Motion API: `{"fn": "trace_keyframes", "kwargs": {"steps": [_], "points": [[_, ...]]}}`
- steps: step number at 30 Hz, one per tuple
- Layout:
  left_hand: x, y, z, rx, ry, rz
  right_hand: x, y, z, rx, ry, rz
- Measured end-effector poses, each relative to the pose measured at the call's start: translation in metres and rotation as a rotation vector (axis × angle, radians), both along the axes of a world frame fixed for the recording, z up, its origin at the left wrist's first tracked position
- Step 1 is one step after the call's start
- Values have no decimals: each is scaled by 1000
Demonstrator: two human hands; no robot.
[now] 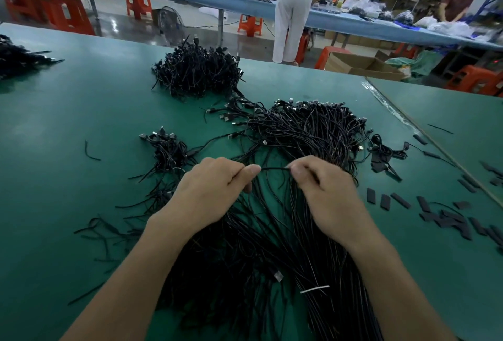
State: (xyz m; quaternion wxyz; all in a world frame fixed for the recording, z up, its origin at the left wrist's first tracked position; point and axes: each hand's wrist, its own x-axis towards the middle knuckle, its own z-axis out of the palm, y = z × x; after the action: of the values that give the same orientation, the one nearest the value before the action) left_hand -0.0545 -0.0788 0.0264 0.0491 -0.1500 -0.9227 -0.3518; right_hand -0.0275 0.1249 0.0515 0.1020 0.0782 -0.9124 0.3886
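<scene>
My left hand [215,191] and my right hand [324,191] are close together over a green table [81,123]. Between them runs a short stretch of thin black cable [275,168], pinched at each end by thumb and fingers. Under my hands and forearms lies a big loose bundle of black cables [258,259], fanning toward me, with a white tie [314,289] on it. The far ends with USB plugs [313,120] spread out beyond my hands.
A tall heap of coiled black cables [197,71] stands farther back, a small bunch [168,150] to the left, another pile [16,57] at the far left edge. Several short black sleeve pieces [446,218] lie at right. Beyond the table, a person [295,8] stands at a blue bench.
</scene>
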Motion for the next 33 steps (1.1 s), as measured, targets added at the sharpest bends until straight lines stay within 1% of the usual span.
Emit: {"fn": "trace_keyframes", "kwargs": {"steps": [4,6,8,12,13,15,17,19,21,22,24,26,27,28,29,31,33], "points": [[0,5,-7,102,10,-131,0,-15,-4,48,-29,144],[0,5,-11,169,22,-169,-1,-17,-5,45,-6,142],[1,3,-13,217,8,-149,-1,-16,-5,-1,63,110],[6,1,-9,293,-102,-128,-1,-17,-1,-80,182,83],[8,3,-7,322,-144,-168,-1,-18,0,-116,209,92],[15,9,-2,415,-237,-318,-3,-22,4,-202,236,121],[22,14,4,550,-330,-478,-4,-26,6,-302,187,157],[27,15,10,704,-431,-602,-6,-30,7,-423,79,182],[29,14,15,875,-503,-684,-7,-31,3,-484,-8,198],[30,14,17,972,-511,-691,-6,-32,1,-495,-44,219],[29,17,18,1201,-472,-629,-3,-34,-4,-416,-89,267],[25,20,17,1407,-381,-484,3,-35,-11,-229,-138,286],[23,21,15,1458,-327,-386,6,-37,-13,-153,-159,298],[20,22,12,1461,-271,-280,9,-38,-14,-107,-174,306],[18,22,8,1419,-212,-180,11,-39,-14,-85,-178,312],[15,24,0,1266,-95,-38,14,-38,-11,-51,-166,313],[14,25,-3,1082,-6,17,16,-37,-7,-6,-139,322]]}}
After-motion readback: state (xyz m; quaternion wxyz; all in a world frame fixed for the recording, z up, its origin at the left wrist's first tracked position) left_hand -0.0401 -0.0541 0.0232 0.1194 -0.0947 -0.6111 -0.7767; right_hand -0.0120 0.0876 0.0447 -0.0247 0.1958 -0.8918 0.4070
